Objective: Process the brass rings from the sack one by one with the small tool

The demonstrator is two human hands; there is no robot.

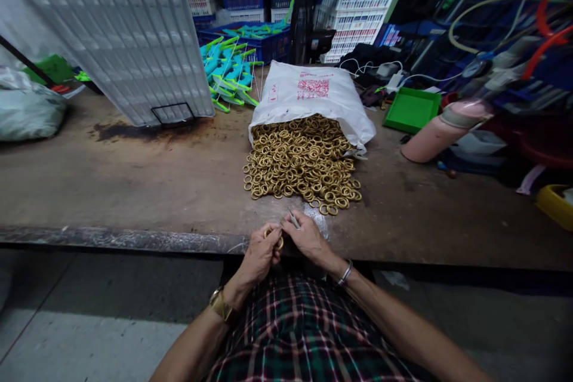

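Note:
At the table's front edge my left hand (260, 253) has its fingers closed on a brass-coloured ring (280, 243). Close beside it on the right, my right hand (308, 240) grips a small pointed metal tool (294, 220), its tip pointing up and away from me. The fingertips of both hands nearly meet near the ring. Just beyond them lies a large pile of similar rings (304, 161), spilling toward me from the mouth of a white sack (308, 92) with red print.
A ribbed translucent panel (134, 30) stands at the back left of the wooden table (111, 185), beside turquoise and green plastic pieces (230, 71). To the right are a green tray (412, 110) and a pink cylinder (439, 131). Stacked crates (358, 0) stand behind.

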